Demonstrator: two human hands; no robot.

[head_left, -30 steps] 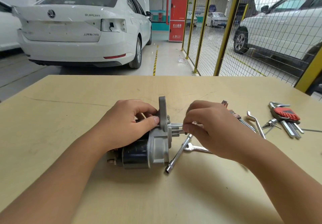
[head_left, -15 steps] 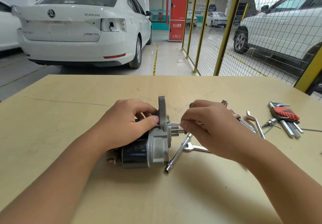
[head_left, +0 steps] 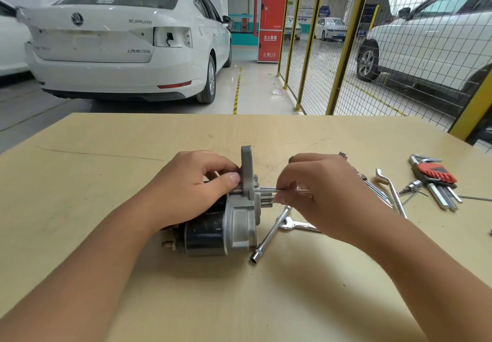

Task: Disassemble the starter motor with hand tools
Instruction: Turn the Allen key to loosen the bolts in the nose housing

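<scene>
The starter motor, black body with a grey cast nose housing, lies on its side in the middle of the wooden table. My left hand grips its upper body, thumb against the upright flange. My right hand pinches a thin metal rod that runs level into the housing just above the pinion gear. A socket wrench and an open-end spanner lie on the table just right of the motor, partly under my right hand.
A red-handled hex key set, a bent metal wrench and a small bit lie at the table's right side. Beyond the table are white cars and a yellow mesh fence.
My right hand has shifted slightly left toward the housing, keeping its pinch on the rod. The left hand and the motor have stayed put.
</scene>
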